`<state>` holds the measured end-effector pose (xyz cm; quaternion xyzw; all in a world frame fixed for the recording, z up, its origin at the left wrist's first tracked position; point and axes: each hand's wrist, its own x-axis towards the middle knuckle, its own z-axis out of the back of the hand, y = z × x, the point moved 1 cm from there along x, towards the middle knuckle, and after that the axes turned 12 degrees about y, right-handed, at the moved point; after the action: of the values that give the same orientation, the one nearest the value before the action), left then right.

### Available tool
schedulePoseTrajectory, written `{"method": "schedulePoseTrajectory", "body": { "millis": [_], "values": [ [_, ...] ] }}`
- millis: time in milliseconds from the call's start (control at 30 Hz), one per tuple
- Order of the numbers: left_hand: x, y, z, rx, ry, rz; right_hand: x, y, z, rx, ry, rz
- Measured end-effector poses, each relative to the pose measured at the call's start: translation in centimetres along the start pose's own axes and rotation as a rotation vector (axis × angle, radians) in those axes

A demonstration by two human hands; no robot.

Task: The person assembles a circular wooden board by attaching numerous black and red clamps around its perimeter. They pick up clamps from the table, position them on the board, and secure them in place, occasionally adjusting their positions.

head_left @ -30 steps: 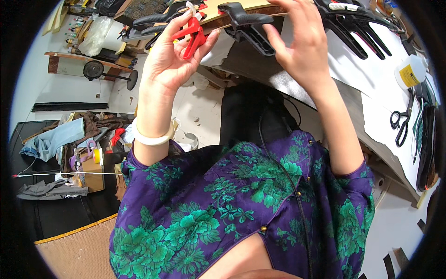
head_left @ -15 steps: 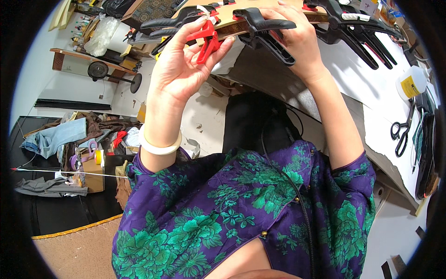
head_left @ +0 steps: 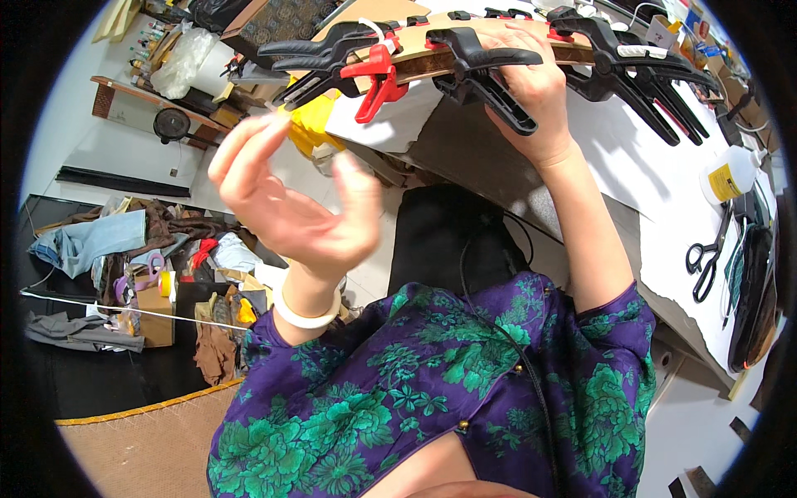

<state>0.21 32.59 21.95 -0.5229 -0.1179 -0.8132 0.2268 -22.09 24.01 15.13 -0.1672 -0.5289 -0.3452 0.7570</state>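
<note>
A curved wooden board (head_left: 425, 39) with a pale face is held up at the top of the view. Along its near edge sit several black spring clamps (head_left: 477, 60) with red pads, and one small red spring clamp (head_left: 381, 83). My right hand (head_left: 535, 112) grips the board's edge just behind the middle black clamp; its fingertips lie on the pale face and the thumb side is partly hidden. My left hand (head_left: 307, 207), slightly blurred, is in the air below the red clamp. Its fingers are apart and nothing is in them.
A white-covered table (head_left: 610, 158) is under the board. At right lie black scissors (head_left: 706, 261) near a plastic bottle (head_left: 730, 176) with a yellow label. To the left, a black surface (head_left: 158, 378) bears piled fabrics (head_left: 100, 241). A yellow bag (head_left: 314, 124) is beyond my left hand.
My left hand has let go of the small red clamp and moved down and left. The clamp stays on the board's edge. My right hand keeps its hold; board and clamps appear slightly lower.
</note>
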Motion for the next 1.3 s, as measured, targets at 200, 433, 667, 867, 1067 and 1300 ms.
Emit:
{"method": "schedulePoseTrajectory", "body": {
  "millis": [200, 433, 667, 867, 1067, 1300],
  "values": [
    [7.5, -2.0, -2.4, 0.673, 0.74, -0.065, -0.2, -0.5, -0.3, -0.018, 0.005, 0.015],
    [9.3, 0.5, -4.8, 0.832, 1.148, -0.113, 0.0, 0.4, -1.1, 0.04, 0.065, -0.005],
    [8.9, 3.9, -4.0, 0.683, 1.124, -0.178, 0.6, 0.8, -0.3, 0.105, 0.048, -0.102],
    [8.7, 5.1, -3.8, 0.716, 1.138, -0.146, -0.5, 0.2, -0.4, 0.113, 0.095, -0.197],
    [8.9, 5.0, -3.9, 0.705, 1.149, -0.114, -0.5, 0.2, -0.5, 0.074, 0.057, -0.176],
    [8.7, 5.1, -3.7, 0.711, 1.167, -0.093, -0.8, 0.1, -0.7, 0.134, 0.056, -0.186]
  ]
}}
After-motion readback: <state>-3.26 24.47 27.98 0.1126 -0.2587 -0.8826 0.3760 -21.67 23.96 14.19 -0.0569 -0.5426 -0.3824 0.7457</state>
